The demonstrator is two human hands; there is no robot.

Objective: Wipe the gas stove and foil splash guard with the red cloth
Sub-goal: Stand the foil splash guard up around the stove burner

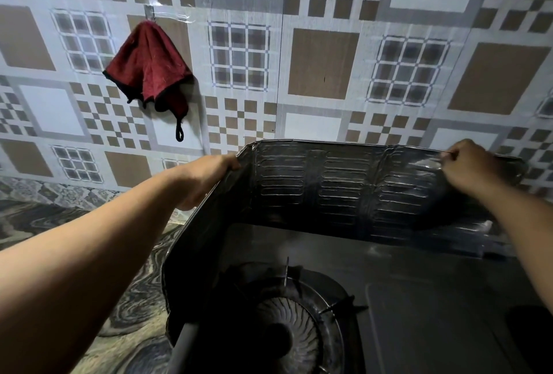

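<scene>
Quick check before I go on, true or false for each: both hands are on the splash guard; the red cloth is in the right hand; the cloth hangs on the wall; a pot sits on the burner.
1. Both hands grip the foil splash guard: true; the left hand holds its left corner, the right hand its top edge.
2. The red cloth is in the right hand: false; neither hand holds it.
3. The cloth hangs on the tiled wall: true.
4. A pot sits on the burner: false; it is bare.
</scene>
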